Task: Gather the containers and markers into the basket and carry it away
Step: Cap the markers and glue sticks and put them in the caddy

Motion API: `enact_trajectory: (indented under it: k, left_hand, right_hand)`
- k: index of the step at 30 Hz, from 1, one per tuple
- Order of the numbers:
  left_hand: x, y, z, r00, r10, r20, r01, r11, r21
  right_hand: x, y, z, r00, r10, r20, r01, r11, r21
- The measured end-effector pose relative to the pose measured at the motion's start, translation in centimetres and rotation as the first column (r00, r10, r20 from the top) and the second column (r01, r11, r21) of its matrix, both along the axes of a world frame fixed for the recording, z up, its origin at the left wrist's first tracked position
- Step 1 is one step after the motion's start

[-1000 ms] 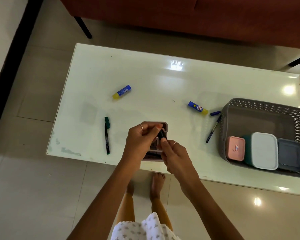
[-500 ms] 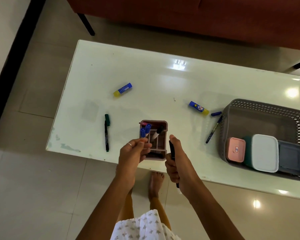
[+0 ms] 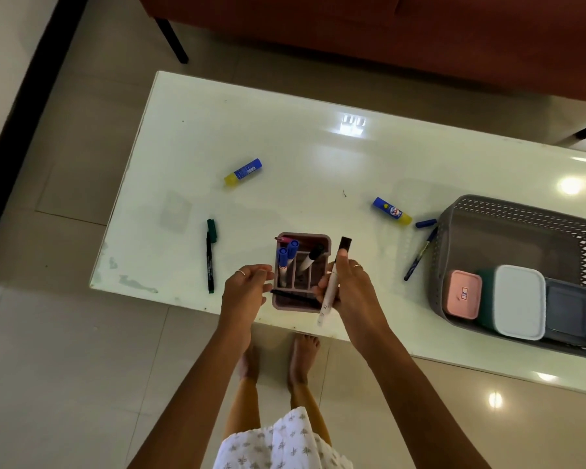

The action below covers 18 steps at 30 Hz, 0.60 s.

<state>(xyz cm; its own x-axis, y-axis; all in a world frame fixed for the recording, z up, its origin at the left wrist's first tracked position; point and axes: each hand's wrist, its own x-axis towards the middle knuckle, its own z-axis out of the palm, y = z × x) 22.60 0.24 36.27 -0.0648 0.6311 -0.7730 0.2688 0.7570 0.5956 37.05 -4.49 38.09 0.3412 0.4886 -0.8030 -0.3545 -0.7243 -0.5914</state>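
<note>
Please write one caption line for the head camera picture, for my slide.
Right hand grips a black-capped marker beside the pink organizer; basket already holds three containers.

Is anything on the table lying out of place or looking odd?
Yes. The green marker and blue pen lie uncapped, the green cap and blue cap loose beside them. Two glue sticks lie scattered. The table has chipped patches at its near left edge.

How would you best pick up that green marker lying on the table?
Pinch the green marker at mid-barrel, coming straight down from above. It lies flat, lengthwise toward the near table edge, with bare surface either side; its cap appears loose beside the tip.
</note>
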Motion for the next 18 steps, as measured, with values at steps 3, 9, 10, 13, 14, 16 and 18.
enact_trajectory:
  k: [3, 9, 10, 13, 14, 16, 18]
  left_hand:
    - [-0.5, -0.5, -0.2, 1.000, -0.021, 0.013, 0.021, 0.999, -0.025]
    - [-2.7, -0.7, -0.9, 1.000, 0.000, 0.023, 0.001, 0.998, -0.066]
    - [-3.1, -0.6, -0.9, 1.000, 0.002, 0.021, 0.000, 0.997, -0.073]
    - [-4.2, -0.1, -1.1, 1.000, 0.008, 0.028, -0.006, 0.997, -0.079]
    - [-4.5, 0.1, -1.1, 1.000, 0.010, 0.029, -0.007, 0.997, -0.080]
    - [-5.1, 0.5, -1.3, 0.999, 0.007, 0.031, -0.005, 0.997, -0.080]
    - [-5.8, 0.9, -1.4, 0.999, 0.015, 0.037, -0.012, 0.997, -0.078]
  right_hand:
    - [-0.3, -0.1, -0.4, 0.997, -0.027, 0.079, 0.020, 0.995, 0.094]
    - [-1.6, 0.2, -1.5, 0.970, -0.037, 0.239, 0.015, 0.996, 0.094]
    - [-1.9, 0.2, -1.7, 0.968, -0.026, 0.251, 0.008, 0.997, 0.074]
    - [-2.7, 0.1, -2.1, 0.955, 0.014, 0.297, -0.026, 0.999, 0.034]
    - [-3.0, 0.2, -2.2, 0.947, 0.031, 0.319, -0.042, 0.999, 0.026]
    - [-3.5, 0.2, -2.5, 0.931, 0.073, 0.359, -0.079, 0.997, 0.001]
    - [-3.9, 0.4, -2.8, 0.915, 0.118, 0.386, -0.113, 0.993, -0.036]
